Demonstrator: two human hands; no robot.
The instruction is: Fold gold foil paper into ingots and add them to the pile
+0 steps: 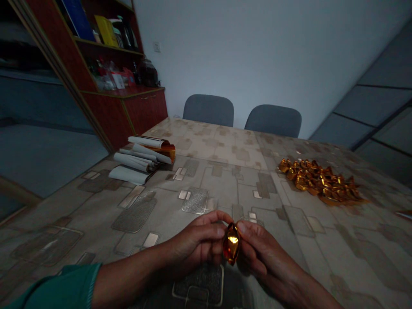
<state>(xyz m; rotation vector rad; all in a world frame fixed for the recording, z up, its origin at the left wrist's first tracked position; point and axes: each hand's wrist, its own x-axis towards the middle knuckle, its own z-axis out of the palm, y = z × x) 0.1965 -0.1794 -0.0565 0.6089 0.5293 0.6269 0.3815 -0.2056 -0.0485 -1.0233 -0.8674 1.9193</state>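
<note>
**A folded gold foil piece (231,243) held up close above the desk (225,184)**

Nearest the camera, a green sleeve (54,283) ends at the bare left forearm, and the two hands meet low in the middle of the view. The left grip (196,240) and the right grip (257,253) are together and clamped on the foil piece from either side. Both thumbs press on it, and the fingers curl in behind it. The piece stands upright between the hands, just above the desk's patterned cover, shiny and pointed at the top and bottom. How its back is folded is hidden by the fingers.

Up the desk to the right lies a loose heap of gold foil pieces (318,182), well apart from the hands. Up the desk to the left sits a pile of rolled and curling white-backed sheets (138,159), with gold foil (168,150) showing at the far end of the top sheets.

Beyond the far edge of the desk stand two grey chairs (208,110) side by side, their backs toward the camera. At the left is a reddish wooden cabinet (144,109), and its shelf (107,39) carries a blue binder (77,19), a yellow folder (106,30) and a cluster of bottles and packets too dim to tell apart. A wall socket (156,46) sits on the pale wall just beside it.
</note>
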